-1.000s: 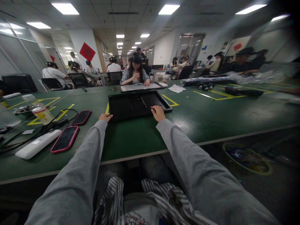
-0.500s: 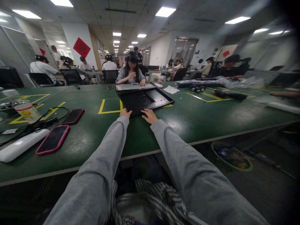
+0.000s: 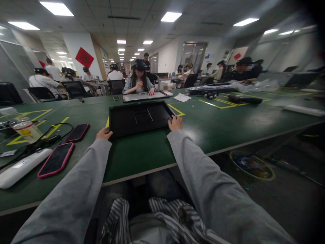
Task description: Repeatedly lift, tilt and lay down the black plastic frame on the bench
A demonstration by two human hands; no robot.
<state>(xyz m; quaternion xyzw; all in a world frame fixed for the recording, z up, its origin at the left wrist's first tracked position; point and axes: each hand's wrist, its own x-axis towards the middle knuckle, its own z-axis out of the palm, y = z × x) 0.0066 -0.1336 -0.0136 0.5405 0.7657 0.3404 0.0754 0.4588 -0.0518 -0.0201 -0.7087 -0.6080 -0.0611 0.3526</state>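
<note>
A shallow black rectangular panel with a raised rim lies in front of me, its long side facing me. Near its middle is a recessed square with two thin light lines. My left hand is closed on the panel's near left corner, thumb along the edge. At the right end, my right hand has its fingers wrapped over the rim. The fingertips under the panel are hidden.
Two pink-cased phones, a white power strip, cables and a bottle are at left on the green table. Opposite sits a person with a flat white-topped board. Crumpled paper lies beyond.
The panel has turned from a slanted position to nearly square with me. My hands have moved apart, from its near corner to its left and right ends.
</note>
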